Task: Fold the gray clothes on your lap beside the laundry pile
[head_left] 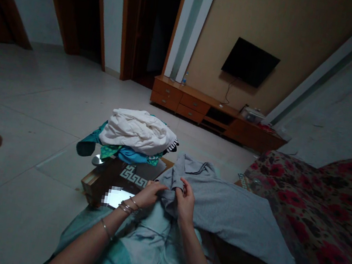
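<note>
The person's left hand [149,194] and right hand [185,203] are near to each other, and both are closed on the grey shirt [233,209]. The left grip pinches its bunched cloth from the left side; the right grip holds the cloth just beside, though I cannot tell exactly which fold is between the fingers. The collar [193,166] lies a little beyond the fingers, and from there the body of the shirt stretches to the right, away from both grips, toward the flowered cover [333,208]. To the left of the hands, a device with a bright screen [121,196] lies on the bench [102,179]. Behind it I see a pile of clothes [134,156], with a white garment [136,130] on top.
</note>
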`<state>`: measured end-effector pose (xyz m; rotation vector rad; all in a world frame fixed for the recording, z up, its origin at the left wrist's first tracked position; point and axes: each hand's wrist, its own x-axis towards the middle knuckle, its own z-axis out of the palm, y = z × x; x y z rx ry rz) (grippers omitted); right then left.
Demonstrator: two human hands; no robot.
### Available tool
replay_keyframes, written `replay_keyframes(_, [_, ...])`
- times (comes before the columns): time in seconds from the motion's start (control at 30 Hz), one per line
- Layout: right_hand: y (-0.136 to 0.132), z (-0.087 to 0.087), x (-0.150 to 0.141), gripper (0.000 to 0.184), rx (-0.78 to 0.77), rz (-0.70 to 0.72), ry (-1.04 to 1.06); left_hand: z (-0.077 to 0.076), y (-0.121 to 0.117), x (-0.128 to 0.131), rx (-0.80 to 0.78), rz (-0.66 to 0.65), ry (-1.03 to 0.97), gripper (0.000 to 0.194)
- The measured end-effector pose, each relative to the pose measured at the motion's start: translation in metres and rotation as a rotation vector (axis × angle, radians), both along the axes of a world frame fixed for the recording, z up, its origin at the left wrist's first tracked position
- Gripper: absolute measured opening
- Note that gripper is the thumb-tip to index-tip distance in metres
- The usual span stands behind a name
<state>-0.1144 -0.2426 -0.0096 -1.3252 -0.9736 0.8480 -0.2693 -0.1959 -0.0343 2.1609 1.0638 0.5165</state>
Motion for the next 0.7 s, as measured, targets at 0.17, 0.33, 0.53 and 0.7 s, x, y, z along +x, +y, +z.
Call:
replay_keyframes(0.17, [0.034, -0.018, -0.020, 0.060, -0.100, 0.179, -0.014, -0.002, -0.021, -0.034, -0.011, 0.139, 0.038, 0.036])
replay_keyframes(0.33, [0.046, -0.039, -0.019, 0.044, -0.073, 0.277, -0.168, 0.007, -0.038, -0.053, -0.062, 0.194, 0.009, 0.046])
replay_keyframes(0.53, [0.013, -0.032, 0.012, 0.035, 0.010, 0.241, -0.261, 0.008, -0.053, -0.025, -0.005, 0.361, 0.025, 0.026])
replay_keyframes(0.7, [-0.046, -0.046, 0.086, 0.037, -0.068, -0.008, -0.417, -0.002, -0.062, -0.021, -0.034, 0.482, 0.092, 0.021])
